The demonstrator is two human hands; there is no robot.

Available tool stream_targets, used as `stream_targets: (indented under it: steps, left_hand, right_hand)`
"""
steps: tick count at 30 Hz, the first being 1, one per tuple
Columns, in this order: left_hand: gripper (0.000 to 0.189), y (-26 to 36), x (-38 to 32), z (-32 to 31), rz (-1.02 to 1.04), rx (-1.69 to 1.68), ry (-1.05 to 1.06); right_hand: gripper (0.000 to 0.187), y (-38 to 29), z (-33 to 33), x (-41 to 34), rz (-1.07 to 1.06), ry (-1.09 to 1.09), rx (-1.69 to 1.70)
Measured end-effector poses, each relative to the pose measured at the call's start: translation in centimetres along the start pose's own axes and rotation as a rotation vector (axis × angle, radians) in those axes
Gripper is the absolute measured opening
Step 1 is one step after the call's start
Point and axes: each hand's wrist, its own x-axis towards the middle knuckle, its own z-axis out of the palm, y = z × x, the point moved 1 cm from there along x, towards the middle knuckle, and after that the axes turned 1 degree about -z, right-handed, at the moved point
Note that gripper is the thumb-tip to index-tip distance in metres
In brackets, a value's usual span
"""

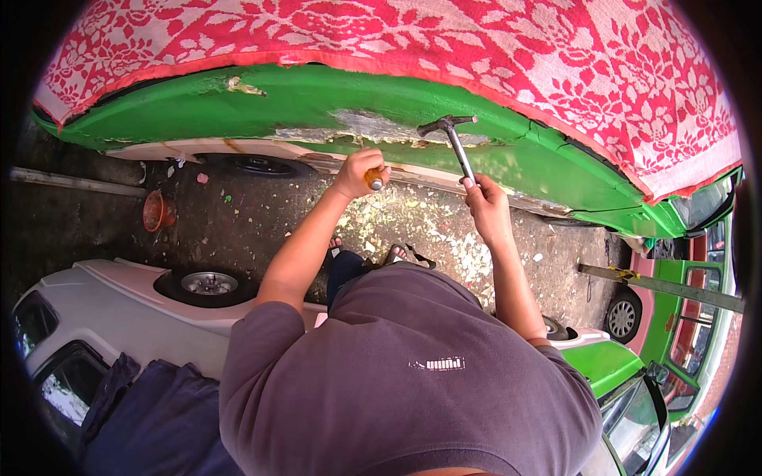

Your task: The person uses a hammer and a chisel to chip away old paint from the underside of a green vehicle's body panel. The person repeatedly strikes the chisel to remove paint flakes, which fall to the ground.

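Note:
My left hand (359, 172) is closed around the amber handle (374, 178) of a tool whose blade is mostly hidden; its far end points at the car body. In my right hand (488, 205) is the metal shaft of a hammer (457, 144), its head raised near the car's side. Before me curves the green car body panel (411, 98), with a stripped grey, flaking patch (375, 126) along its edge. A red and pale floral cloth (381, 30) covers the car above the panel.
Paint and filler chips (470, 256) litter the ground around my feet. An orange bucket (156, 211) stands at the left. A white and pink car (196, 303) is behind me on the left. Green vehicles (601, 363) and a pole (661, 285) are at the right.

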Motion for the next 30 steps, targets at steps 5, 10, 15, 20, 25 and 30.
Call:
stream_targets:
  steps: [5, 10, 15, 20, 25, 30]
  left_hand:
    - [0.027, -0.4, 0.3, -0.2, 0.018, 0.007, -0.063]
    - [0.025, 0.0, 0.0, -0.4, 0.022, 0.012, -0.237]
    - [0.027, -0.6, 1.0, -0.4, -0.108, -0.078, -0.098]
    - [0.028, -2.0, 2.4, -0.8, -0.213, -0.090, -0.055]
    - [0.022, -1.9, 3.5, -0.6, -0.250, -0.069, -0.021]
    - [0.021, -1.0, 2.9, 0.4, -0.255, -0.062, 0.036]
  right_hand:
    - [0.026, -0.1, 0.1, -0.1, -0.006, -0.002, 0.031]
    - [0.034, 0.3, -0.3, -0.3, 0.014, -0.017, -0.004]
    - [0.035, 0.1, -0.2, -0.8, -0.017, -0.003, -0.004]
    - [0.033, -4.3, 0.0, -2.9, -0.304, 0.067, 0.046]
    - [0.046, -2.2, 2.0, -2.8, -0.992, 0.256, -0.164]
    - [0.046, -2.0, 2.4, -3.1, -0.638, 0.080, -0.314]
